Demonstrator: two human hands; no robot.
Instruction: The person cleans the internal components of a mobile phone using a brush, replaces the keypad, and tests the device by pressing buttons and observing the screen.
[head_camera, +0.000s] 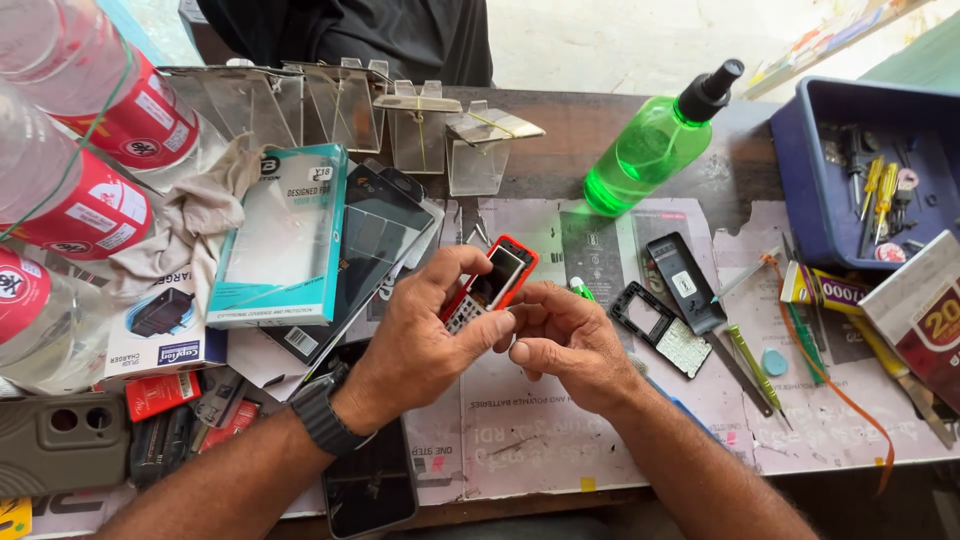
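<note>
Cluttered bench (560, 440), papered over and crowded on every side. Green bottle (655, 140) lies tipped near the blue tray (800, 170); a knock could roll it. Left hand (420, 330) is clamped around the red phone (495, 280), held above mid-bench. Right hand (565, 340) has its fingers curled together against the phone's lower edge. Loose keypad frame (660, 330) and back cover (685, 280) lie just right; a sleeve brushing past might scatter them.
</note>
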